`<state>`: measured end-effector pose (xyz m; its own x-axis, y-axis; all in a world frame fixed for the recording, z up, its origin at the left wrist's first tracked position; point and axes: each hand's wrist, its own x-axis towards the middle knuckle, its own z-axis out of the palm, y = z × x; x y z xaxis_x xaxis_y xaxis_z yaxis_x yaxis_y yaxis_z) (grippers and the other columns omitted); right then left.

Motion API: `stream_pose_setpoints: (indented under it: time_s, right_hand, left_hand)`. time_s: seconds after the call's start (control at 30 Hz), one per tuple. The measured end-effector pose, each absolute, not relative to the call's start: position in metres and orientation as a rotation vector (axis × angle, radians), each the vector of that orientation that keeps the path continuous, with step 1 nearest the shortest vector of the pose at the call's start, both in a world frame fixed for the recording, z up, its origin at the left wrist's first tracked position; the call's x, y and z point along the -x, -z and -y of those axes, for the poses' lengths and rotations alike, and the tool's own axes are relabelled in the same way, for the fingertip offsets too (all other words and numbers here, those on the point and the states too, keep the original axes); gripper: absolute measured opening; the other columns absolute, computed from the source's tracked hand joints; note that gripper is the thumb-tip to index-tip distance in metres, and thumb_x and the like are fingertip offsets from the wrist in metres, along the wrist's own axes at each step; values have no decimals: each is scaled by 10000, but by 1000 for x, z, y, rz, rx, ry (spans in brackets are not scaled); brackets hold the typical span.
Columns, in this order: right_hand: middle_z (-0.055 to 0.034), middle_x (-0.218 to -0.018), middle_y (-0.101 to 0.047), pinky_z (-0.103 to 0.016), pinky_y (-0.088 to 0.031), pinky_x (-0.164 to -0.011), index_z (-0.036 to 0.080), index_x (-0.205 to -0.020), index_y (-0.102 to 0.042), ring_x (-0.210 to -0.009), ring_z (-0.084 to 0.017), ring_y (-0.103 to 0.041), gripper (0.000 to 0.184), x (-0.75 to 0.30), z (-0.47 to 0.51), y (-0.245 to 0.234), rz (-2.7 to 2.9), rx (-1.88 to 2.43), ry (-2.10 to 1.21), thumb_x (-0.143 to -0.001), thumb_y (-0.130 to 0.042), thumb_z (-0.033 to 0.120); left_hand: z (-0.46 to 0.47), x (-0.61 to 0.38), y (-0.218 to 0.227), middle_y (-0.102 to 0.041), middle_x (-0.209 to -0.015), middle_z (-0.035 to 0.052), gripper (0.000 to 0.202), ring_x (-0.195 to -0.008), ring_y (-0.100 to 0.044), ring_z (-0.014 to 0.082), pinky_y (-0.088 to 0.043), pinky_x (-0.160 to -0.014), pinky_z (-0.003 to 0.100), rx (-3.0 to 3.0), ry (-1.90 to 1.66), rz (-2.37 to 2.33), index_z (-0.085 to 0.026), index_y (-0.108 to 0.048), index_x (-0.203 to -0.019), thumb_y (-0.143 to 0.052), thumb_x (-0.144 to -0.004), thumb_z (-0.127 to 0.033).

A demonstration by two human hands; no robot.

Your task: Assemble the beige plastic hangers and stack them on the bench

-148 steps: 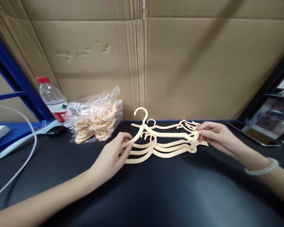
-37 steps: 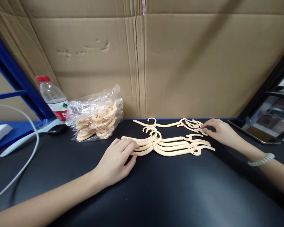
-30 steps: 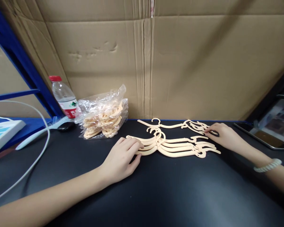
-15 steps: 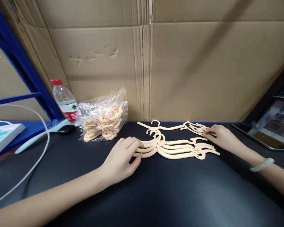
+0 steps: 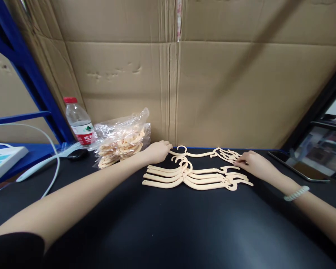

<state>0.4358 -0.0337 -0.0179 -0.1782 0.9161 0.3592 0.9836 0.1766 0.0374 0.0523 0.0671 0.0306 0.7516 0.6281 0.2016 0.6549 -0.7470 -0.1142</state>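
Several cream plastic hangers lie in an overlapping row on the black tabletop, hooks pointing to the back. Behind them lies a separate cream hanger, its right end among a cluster of curved cream pieces. My left hand is closed at the left end of this rear hanger, its fingertips partly hidden. At the right, my right hand has thumb and fingers pinched at the edge of the cluster. What lies between those fingers is mostly covered.
A clear plastic bag of cream hangers stands at the back left, beside a red-capped bottle. Cardboard walls off the back. A dark tablet-like device lies at the right; a white cable loops at the left.
My left hand has left the front row of hangers and moved back to the rear hanger's left end. My right hand stays by the cluster. The view has shifted slightly.
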Motion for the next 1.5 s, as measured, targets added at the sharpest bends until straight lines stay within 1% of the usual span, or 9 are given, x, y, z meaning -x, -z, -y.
stream_pose_setpoints:
  time_s: [0.13,0.33,0.6,0.83,1.07,1.2,1.3,1.4,1.5]
  right_hand:
    - [-63,-697,-690,-327,-455,-618,215,-656,-686,-706,-236,-604,267,-433,35,15,2217,1862,416,-856,-534,306]
    - [-92,-716,-674,-319,-449,-584,203,-604,-648,-720,-248,-624,324,-426,37,11,2244,1924,508,-879,-504,298]
    - [-118,-796,-680,-309,-452,-619,165,-690,-649,-768,-259,-652,301,-424,37,8,2298,1942,605,-917,-464,237]
    - [-118,-836,-694,-292,-445,-617,167,-754,-656,-748,-245,-669,280,-435,31,17,2174,1961,493,-936,-452,230]
    - [-74,-769,-716,-291,-460,-651,189,-679,-653,-724,-230,-668,156,-440,28,12,2073,1844,187,-816,-583,214]
    - [-56,-702,-692,-292,-476,-592,186,-793,-650,-615,-191,-636,207,-424,45,-6,1910,1737,6,-845,-567,367]
    - [-27,-714,-653,-277,-486,-586,185,-806,-613,-594,-145,-596,266,-396,64,-21,1600,1411,-503,-759,-703,431]
    - [20,-673,-590,-236,-462,-553,187,-857,-658,-571,-96,-543,314,-364,80,-29,1316,1185,-947,-646,-827,348]
    - [16,-661,-595,-225,-463,-547,182,-842,-702,-559,-82,-530,301,-346,85,-27,1178,1114,-1188,-607,-859,286]
  left_hand:
    - [-83,-60,-27,-614,-1147,86,254,-1006,-613,231,-515,-854,440,2778,120,982,-147,-591,-1134,-582,-922,-286]
    - [-83,-65,-22,-622,-1109,78,222,-953,-626,210,-533,-815,410,2761,113,961,-142,-600,-1101,-568,-932,-284]
    - [-81,-63,-32,-646,-939,42,197,-804,-639,169,-540,-735,357,2739,234,968,-129,-603,-1032,-544,-946,-297]
    - [-57,-51,-46,-656,-837,87,139,-762,-648,234,-471,-664,330,2677,497,1032,-157,-518,-979,-384,-961,-190]
    - [-5,-27,-37,-629,-866,59,123,-737,-636,222,-474,-638,324,2660,802,1120,-192,-448,-993,-357,-968,-272]
    - [23,-13,-12,-610,-832,29,84,-717,-635,188,-488,-620,284,2785,905,1106,-207,-428,-975,-369,-965,-265]
    - [34,-10,4,-615,-911,35,101,-792,-645,185,-504,-665,280,2876,1011,1135,-212,-426,-1051,-394,-960,-240]
    - [37,-11,11,-592,-966,44,182,-843,-626,175,-504,-717,279,2906,1032,1054,-209,-441,-1133,-386,-961,-193]
    - [38,-12,10,-555,-920,28,186,-817,-592,156,-492,-720,261,2918,1025,967,-208,-479,-1115,-371,-969,-167]
